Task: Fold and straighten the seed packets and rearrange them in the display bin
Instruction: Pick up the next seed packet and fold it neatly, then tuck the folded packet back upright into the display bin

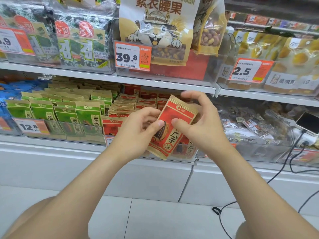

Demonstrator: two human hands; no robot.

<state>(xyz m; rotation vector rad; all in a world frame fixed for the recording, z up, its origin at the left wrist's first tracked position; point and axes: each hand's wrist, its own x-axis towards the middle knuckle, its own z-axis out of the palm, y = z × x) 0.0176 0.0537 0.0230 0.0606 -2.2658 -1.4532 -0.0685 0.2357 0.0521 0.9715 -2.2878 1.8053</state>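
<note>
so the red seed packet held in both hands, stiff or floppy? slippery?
Probably semi-stiff: the red seed packet keeps its flat shape, tilted, pinched between the left hand and right hand. Its kraft-paper edges look matte, so likely not slippery. Probably light, since fingertips alone hold it.

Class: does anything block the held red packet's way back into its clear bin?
Nothing visible does. Both hands hold the red paper seed packet in front of the clear plastic bin, whose top is open.
</note>
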